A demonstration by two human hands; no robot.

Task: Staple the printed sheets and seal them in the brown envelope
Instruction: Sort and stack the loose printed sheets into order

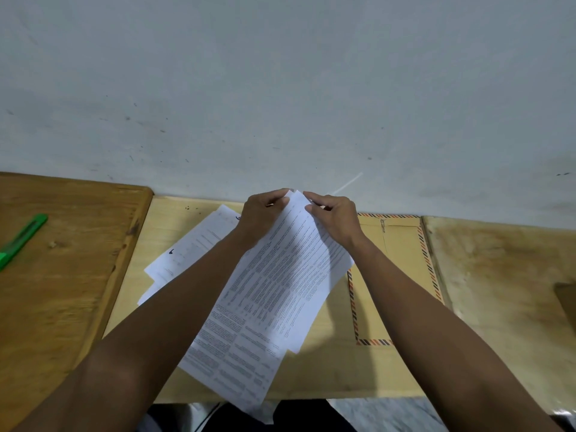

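Above the desk's far edge, the left hand (260, 213) and right hand (335, 218) pinch the top corner of the printed sheets (268, 294), arms stretched forward. Just right lies the brown envelope (402, 260), flat, partly under the sheets, its contents unseen.

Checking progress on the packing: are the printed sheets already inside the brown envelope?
No: both the left hand and the right hand pinch the printed sheets above the desk, while the brown envelope lies flat beside them.
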